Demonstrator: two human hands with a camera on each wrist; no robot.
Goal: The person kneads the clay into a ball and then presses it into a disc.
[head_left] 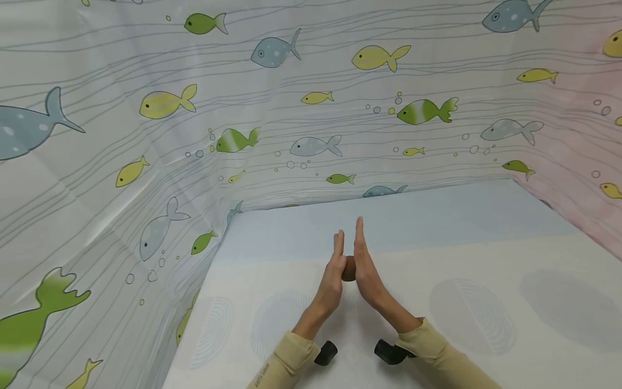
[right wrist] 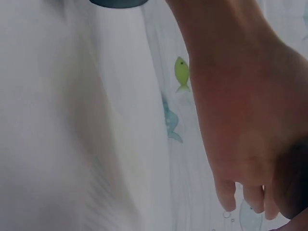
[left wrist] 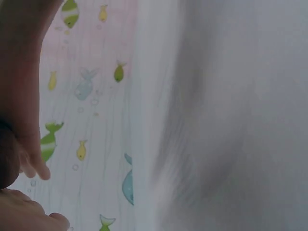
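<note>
My two hands meet palm to palm over the middle of the table, fingers straight and pointing away from me. The left hand (head_left: 334, 273) and the right hand (head_left: 365, 267) press a small brown lump (head_left: 348, 268) between their palms. Most of the lump is hidden; only a rounded brown edge shows. The left wrist view catches a dark sliver of the lump (left wrist: 6, 156) beside the left hand (left wrist: 26, 86). In the right wrist view the right hand (right wrist: 240, 120) has its fingers hanging straight, with the lump (right wrist: 294, 185) dark at the frame's right edge.
A white tabletop (head_left: 486, 259) with faint grey oval prints lies under the hands. Curtains printed with fish (head_left: 146, 135) wall it in on the left, back and right. Black camera mounts (head_left: 325, 352) (head_left: 391, 352) sit at both beige-sleeved wrists.
</note>
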